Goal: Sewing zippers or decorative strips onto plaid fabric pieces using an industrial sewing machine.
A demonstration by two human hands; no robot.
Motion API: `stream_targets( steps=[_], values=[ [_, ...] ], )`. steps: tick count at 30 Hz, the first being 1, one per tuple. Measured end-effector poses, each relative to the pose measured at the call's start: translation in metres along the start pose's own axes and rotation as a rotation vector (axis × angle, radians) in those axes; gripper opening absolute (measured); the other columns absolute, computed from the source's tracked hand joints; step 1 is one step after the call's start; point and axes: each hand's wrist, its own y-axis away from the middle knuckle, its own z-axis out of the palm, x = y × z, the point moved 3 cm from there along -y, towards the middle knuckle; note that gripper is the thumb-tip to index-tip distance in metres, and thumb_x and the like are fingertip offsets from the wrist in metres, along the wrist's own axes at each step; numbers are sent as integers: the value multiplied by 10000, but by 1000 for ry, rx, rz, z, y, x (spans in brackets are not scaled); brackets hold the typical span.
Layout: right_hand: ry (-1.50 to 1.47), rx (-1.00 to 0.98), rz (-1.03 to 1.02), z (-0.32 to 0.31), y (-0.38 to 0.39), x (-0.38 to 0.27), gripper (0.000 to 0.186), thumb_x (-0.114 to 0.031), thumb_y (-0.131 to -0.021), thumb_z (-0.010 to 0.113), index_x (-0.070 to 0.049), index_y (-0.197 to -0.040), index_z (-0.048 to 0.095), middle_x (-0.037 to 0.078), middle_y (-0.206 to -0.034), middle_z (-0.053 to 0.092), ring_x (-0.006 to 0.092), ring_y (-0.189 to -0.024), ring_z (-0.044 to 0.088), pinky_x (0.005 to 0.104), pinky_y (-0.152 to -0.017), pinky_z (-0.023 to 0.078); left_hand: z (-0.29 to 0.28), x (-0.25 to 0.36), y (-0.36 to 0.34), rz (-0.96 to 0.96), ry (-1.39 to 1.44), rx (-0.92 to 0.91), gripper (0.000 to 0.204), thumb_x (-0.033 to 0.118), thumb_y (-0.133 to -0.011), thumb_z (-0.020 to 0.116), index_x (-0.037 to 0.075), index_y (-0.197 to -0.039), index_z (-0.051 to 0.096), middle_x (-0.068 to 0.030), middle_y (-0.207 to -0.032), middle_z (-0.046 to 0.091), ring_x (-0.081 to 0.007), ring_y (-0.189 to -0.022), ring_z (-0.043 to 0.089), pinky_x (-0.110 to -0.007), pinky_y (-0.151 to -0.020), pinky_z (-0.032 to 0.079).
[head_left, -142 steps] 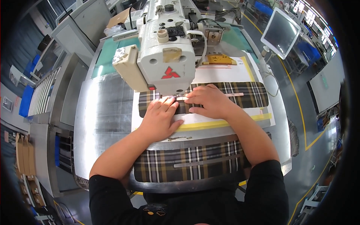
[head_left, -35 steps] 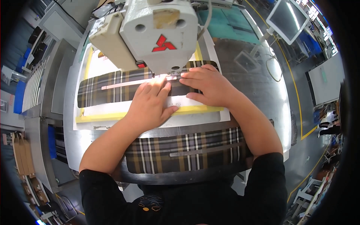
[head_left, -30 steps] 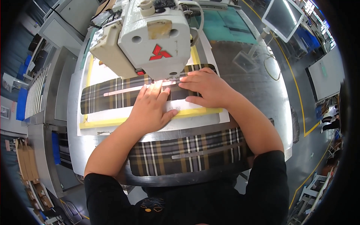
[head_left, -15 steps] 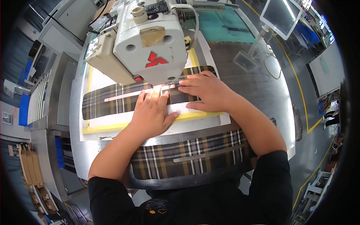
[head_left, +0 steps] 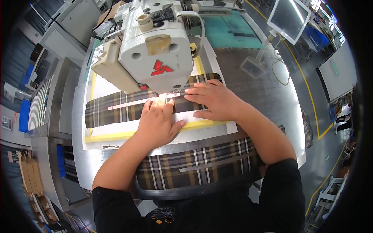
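The upper plaid panel [head_left: 126, 112] lies beneath both hands [head_left: 156, 122], apparently touching both.

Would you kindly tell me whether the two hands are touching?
Apart; the head view shows plaid fabric between the left hand and right hand.

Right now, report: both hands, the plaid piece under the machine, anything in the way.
Left hand open, fingers across pink strip. Right hand open, fingers on upper plaid piece. Machine head overhangs that piece.
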Motion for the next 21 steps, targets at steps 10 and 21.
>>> stream_targets(
  steps=[10,21],
  values=[
    [28,-18,6,2,1,0,611,-516,-986,663,-135,-1463,630,15,-1568,560,219,-1495,449,469,-1224,304,2,-1,1,5,-3,24,709,553,-1017,598,-54,-1381,550,-294,-1218,674,-455,-1232,617,-616,-1177,344],
    [22,6,52,9,2,4,616,-488,-958,705,-146,-1463,626,34,-1564,554,253,-1486,454,483,-1227,299,3,-7,-8,-58,52,-27,730,553,-1015,588,-87,-1365,571,-300,-1180,670,-471,-1206,607,-599,-1174,347]
  ],
)
